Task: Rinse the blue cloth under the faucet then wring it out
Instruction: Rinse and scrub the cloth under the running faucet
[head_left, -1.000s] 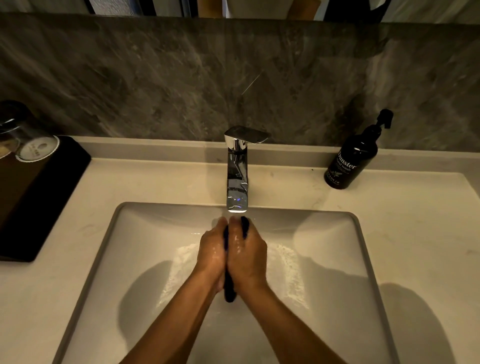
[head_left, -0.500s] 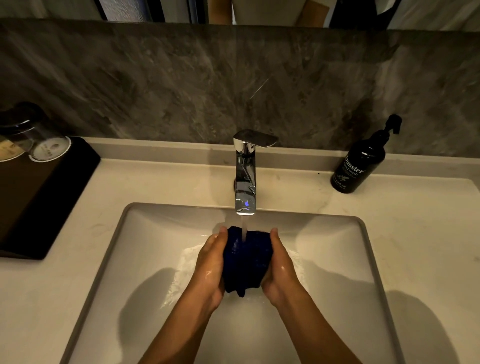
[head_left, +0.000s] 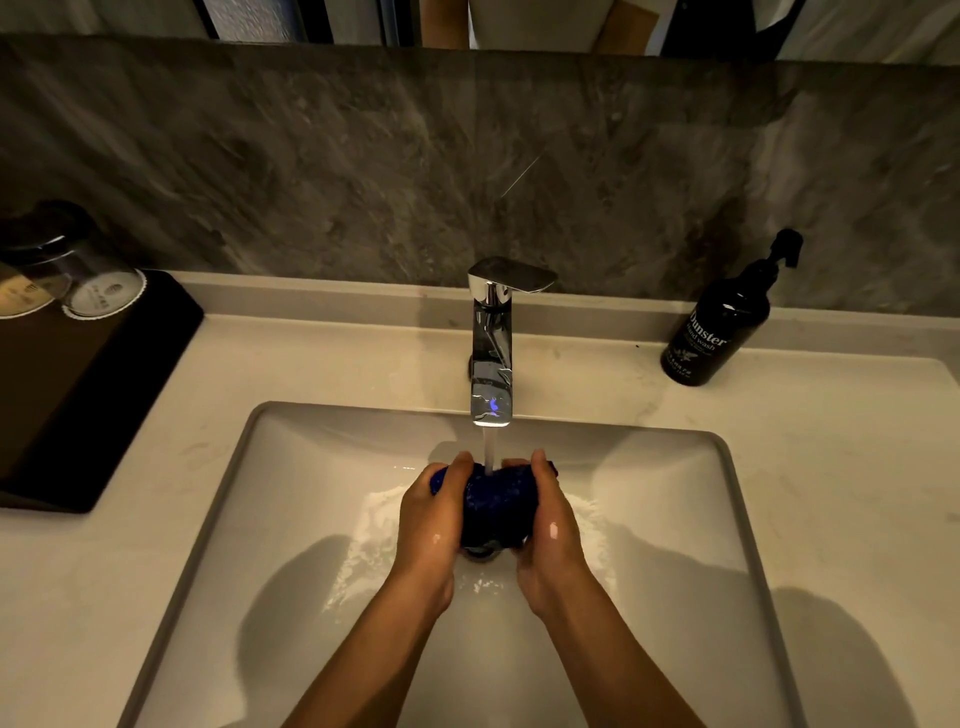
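The blue cloth (head_left: 497, 506) is bunched into a wet dark ball over the white sink basin (head_left: 670, 519). My left hand (head_left: 434, 514) grips its left side and my right hand (head_left: 548, 519) grips its right side, fingers curled over the top. The chrome faucet (head_left: 491, 343) stands behind the basin, and its water stream (head_left: 489, 449) falls straight onto the top of the cloth between my hands. Water splashes in the basin under my hands.
A black hand wash pump bottle (head_left: 719, 325) stands on the counter at the back right. A black tray (head_left: 78, 384) with upturned glasses (head_left: 98, 280) sits at the left. A grey marble backsplash (head_left: 363, 166) rises behind the pale counter (head_left: 841, 467).
My hands, pressed together around the cloth a second ago, parted and let the cloth bulge out under the stream. They now hold it slightly closer, fingers curled over its top.
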